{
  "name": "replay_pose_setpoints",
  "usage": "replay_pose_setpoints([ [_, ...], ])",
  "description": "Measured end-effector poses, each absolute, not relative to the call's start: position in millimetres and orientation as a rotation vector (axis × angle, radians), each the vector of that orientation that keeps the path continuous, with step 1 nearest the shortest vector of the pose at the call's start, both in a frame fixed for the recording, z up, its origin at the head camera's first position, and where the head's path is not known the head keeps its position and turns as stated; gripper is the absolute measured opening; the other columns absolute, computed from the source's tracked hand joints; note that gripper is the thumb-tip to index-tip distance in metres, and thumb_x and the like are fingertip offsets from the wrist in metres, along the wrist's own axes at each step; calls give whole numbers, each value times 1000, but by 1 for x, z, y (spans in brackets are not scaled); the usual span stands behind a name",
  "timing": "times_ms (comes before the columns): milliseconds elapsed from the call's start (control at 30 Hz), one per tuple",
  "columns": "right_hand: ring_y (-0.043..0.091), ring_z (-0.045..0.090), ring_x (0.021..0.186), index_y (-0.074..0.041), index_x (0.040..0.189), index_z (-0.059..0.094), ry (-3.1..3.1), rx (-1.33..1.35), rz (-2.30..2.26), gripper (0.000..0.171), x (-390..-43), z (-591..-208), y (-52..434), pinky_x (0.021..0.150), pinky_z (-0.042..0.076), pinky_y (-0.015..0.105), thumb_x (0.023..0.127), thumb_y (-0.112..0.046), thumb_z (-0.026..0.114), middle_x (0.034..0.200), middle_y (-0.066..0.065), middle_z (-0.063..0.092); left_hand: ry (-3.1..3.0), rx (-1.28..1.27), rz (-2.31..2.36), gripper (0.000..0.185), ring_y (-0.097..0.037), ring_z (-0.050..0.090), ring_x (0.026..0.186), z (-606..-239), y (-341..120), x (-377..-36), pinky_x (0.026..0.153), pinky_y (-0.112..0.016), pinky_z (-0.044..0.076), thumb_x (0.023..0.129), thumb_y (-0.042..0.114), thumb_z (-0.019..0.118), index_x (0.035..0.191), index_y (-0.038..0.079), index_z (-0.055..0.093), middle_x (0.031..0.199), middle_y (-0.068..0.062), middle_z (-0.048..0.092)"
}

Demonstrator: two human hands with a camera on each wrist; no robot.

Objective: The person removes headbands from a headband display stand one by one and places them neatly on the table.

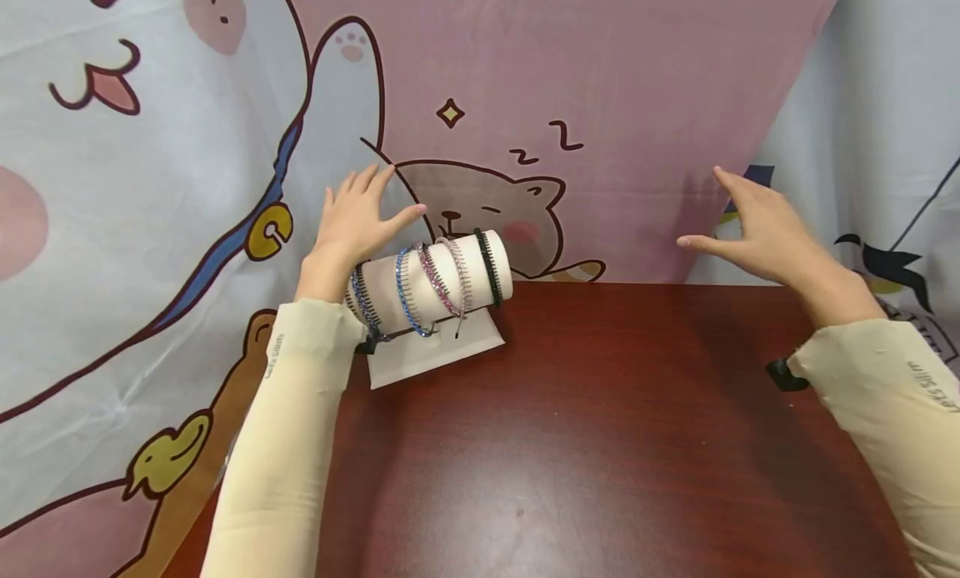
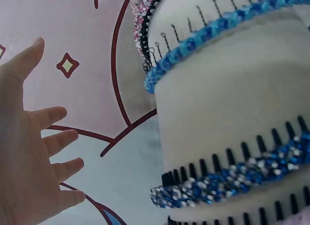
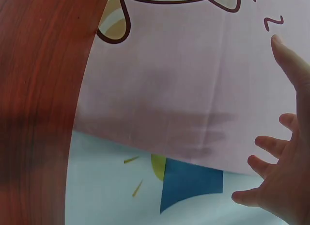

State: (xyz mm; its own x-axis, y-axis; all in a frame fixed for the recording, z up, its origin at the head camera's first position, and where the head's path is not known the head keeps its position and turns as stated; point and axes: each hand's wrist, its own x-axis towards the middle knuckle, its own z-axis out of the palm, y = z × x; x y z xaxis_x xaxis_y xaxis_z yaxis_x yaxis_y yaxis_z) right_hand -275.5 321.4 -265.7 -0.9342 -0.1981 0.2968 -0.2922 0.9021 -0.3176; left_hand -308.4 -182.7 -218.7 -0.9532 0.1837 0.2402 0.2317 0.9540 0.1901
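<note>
A white display roll (image 1: 384, 282) on a flat base (image 1: 480, 336) stands at the back left of the table, with several toothed headbands around it. They include a black headband (image 1: 491, 266), a pale pink one, a darker pink headband (image 1: 435, 280), a bright blue headband (image 2: 208, 33) and a blue-and-silver headband (image 2: 242, 179). My left hand (image 1: 356, 220) is raised by the roll's left end, fingers spread, holding nothing; its forearm hides part of that end. Far to the right, my right hand (image 1: 772, 232) is held up with thumb and fingers apart, nothing in it.
The dark red-brown table (image 1: 600, 411) runs up to a cartoon-printed cloth (image 1: 615, 78) hanging behind it. More of this printed cloth hangs along the left and right sides.
</note>
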Motion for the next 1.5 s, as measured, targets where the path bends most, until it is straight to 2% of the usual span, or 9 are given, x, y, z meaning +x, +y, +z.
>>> replay_pose_setpoints([
  [233,50,14,149,-8,161,5,-2819,372,633,104,-278,-274,310,116,13,69,89,-52,66,165,25,13,-2853,-347,-385,88,-38,13,155,-225,-188,-302,123,-60,4,93,71,43,161,21,18,169,-10,13],
  [700,49,19,149,-10,161,11,-2847,369,703,103,-283,-296,289,116,17,67,87,-52,69,164,26,19,-2804,-369,-451,81,-36,21,153,-245,-202,-293,124,-53,10,95,63,49,158,16,29,166,-12,23],
  [867,48,20,149,-11,161,12,-2846,366,732,102,-284,-307,280,116,18,67,87,-52,69,164,24,20,-2798,-351,-467,79,-35,22,153,-254,-205,-290,124,-54,10,95,62,49,157,16,32,165,-12,26],
  [1167,44,22,150,-12,160,18,-2804,396,852,96,-295,-342,253,117,19,63,88,-48,70,164,21,22,-2768,-280,-541,73,-35,24,152,-274,-209,-281,121,-56,20,96,62,46,155,20,36,164,-7,29],
  [1333,41,22,151,-16,160,20,-2780,394,957,92,-297,-363,236,118,20,63,89,-48,69,165,18,24,-2708,-260,-578,66,-33,29,150,-286,-213,-275,120,-55,24,98,58,46,153,21,40,162,-6,35],
  [1500,39,27,149,-14,158,28,-2702,422,1033,86,-301,-371,222,118,23,59,89,-43,71,161,18,31,-2587,-261,-642,61,-31,35,148,-292,-216,-270,118,-55,28,99,56,47,150,21,46,159,-4,41],
])
